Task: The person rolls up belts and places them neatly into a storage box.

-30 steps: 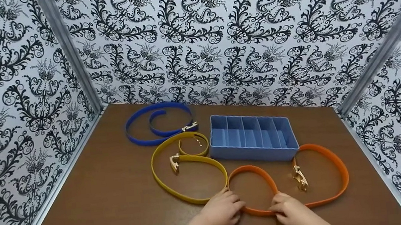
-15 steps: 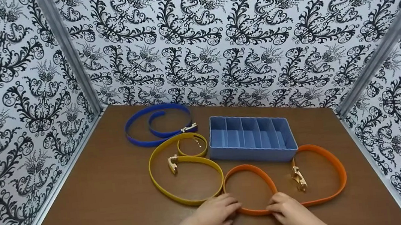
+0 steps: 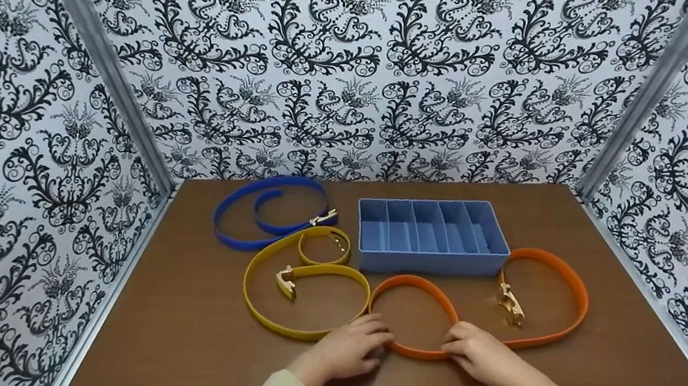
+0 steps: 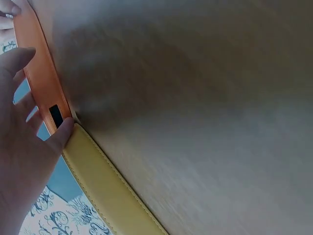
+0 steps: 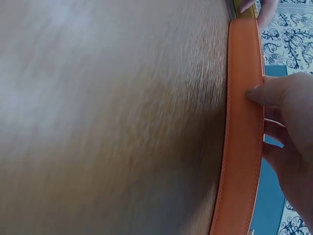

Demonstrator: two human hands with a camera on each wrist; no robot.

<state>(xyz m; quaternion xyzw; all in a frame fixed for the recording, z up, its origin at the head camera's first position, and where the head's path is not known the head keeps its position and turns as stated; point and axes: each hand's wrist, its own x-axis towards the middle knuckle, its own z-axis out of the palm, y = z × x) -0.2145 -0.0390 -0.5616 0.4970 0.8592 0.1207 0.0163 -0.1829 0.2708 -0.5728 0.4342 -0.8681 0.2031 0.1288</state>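
Note:
An orange belt [image 3: 579, 286] stands on edge in two curves on the brown table, its gold buckle [image 3: 511, 305] inside the right curve. At its left loop my left hand [image 3: 344, 350] grips the strap, thumb in front and some fingers behind in the left wrist view. One fingertip there touches where the orange strap meets a yellow belt [image 4: 107, 181]. My right hand [image 3: 482, 352] pinches the orange strap further right, the thumb on its near face in the right wrist view. The yellow belt's gold buckle [image 3: 286, 282] lies inside its own large loop.
A blue belt [image 3: 253, 245] lies coiled at the back left. Behind the orange belt stands a blue divided box [image 3: 429, 262] with several compartments. Patterned walls [image 3: 332, 91] enclose the table [image 3: 160, 343] at the back and sides.
Both hands have shifted left and slightly away from the body, carrying the orange loop along. The yellow belt has been pushed left too. Blue belt and box stay put.

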